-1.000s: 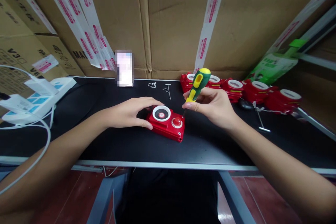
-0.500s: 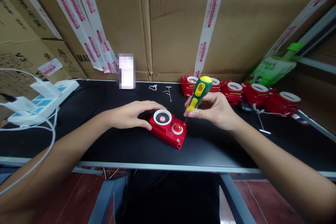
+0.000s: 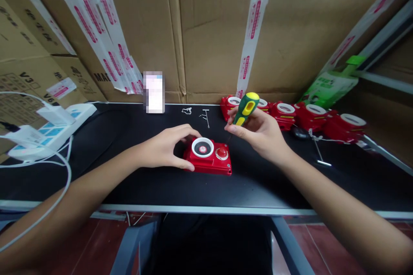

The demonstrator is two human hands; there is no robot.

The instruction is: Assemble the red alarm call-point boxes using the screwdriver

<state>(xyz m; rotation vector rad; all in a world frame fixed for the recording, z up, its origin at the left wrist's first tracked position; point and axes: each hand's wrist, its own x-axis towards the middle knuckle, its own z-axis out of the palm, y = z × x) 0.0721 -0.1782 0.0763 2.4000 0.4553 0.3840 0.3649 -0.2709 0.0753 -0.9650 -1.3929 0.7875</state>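
Fully inside table edge (image 3: 206,210); red device (image 3: 209,165)

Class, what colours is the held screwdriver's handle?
The chunky screwdriver handle is dark green and yellow, showing best in the head view.

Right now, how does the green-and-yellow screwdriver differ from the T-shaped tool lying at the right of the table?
The screwdriver has a thick green-and-yellow handle, while the T-shaped tool has a slim, silvery crossbar for a handle. The screwdriver is held in the right hand, handle up and tilted; the T-shaped tool lies on the table with no hand on it. Both have a thin shaft.
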